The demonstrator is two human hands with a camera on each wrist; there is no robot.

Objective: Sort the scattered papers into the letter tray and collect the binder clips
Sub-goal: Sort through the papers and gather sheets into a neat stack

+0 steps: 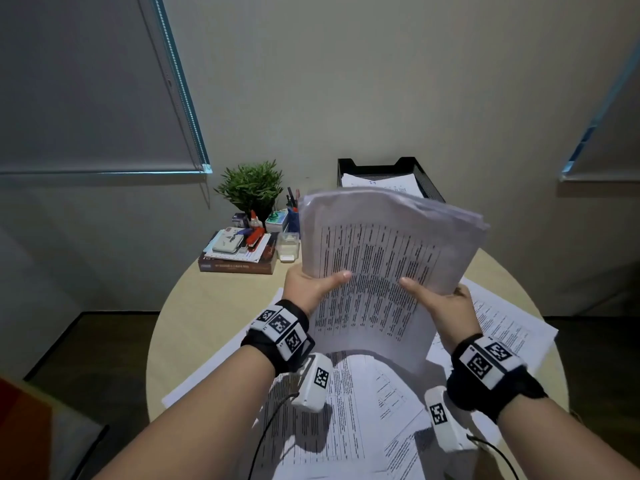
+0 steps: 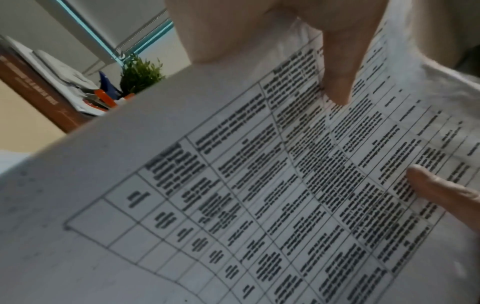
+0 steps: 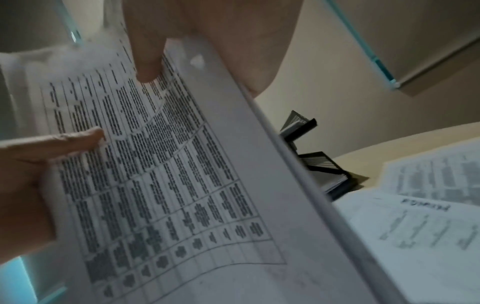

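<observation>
Nearest, loose printed sheets [image 1: 349, 420] are lying overlapped across the near half of the round, pale wood-look table [image 1: 221, 299], thin white paper with dense black tables, still waiting to be gathered. Just above them both hands are holding a thick stack of papers [image 1: 384, 258] off the table: the left hand [image 1: 310, 289] is pinching its left edge, thumb lying flat on the printed face and the fingers hidden behind, and the right hand [image 1: 446, 308] is pinching the right edge the same way. The stack is bowing and fanning loosely at its far top, so the sheets are not yet squared.

Judging by this, the paper-sorting step is in hand, with a bundle on its way to the letter tray [image 1: 429, 183], a black mesh tray with stiff walls standing at the far side of the table and already holding some sheets. The next move likely calls for evening the floppy edges, then carrying the stack forward and lowering it flat over the tray's rim.

To the far left a brown book [image 1: 239, 266] is carrying small stationery, with a clear plastic box [image 1: 288, 245] beside it and a spiky green potted plant [image 1: 251, 187] behind. No binder clips are showing clearly.
</observation>
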